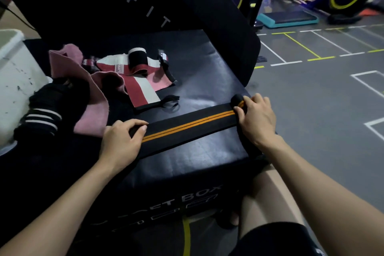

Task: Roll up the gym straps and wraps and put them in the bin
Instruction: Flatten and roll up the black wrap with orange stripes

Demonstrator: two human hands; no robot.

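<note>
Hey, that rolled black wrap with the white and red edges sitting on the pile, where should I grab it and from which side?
Take the rolled wrap across its black middle, coming down from above. It sits as a short cylinder on the flat red and white wrap, with its curved sides exposed left and right. A grip squeezing those sides would likely keep the coil from unwinding.

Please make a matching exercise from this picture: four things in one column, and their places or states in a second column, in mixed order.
Things:
1. black wrap with orange stripes
2. white bin
3. pink band
4. right hand

Places or states:
a. stands at the left edge
b. lies crumpled beside the red and white wrap
c. lies stretched between both hands
d. grips the rolled end

Pairs: 1-c, 2-a, 3-b, 4-d
</note>
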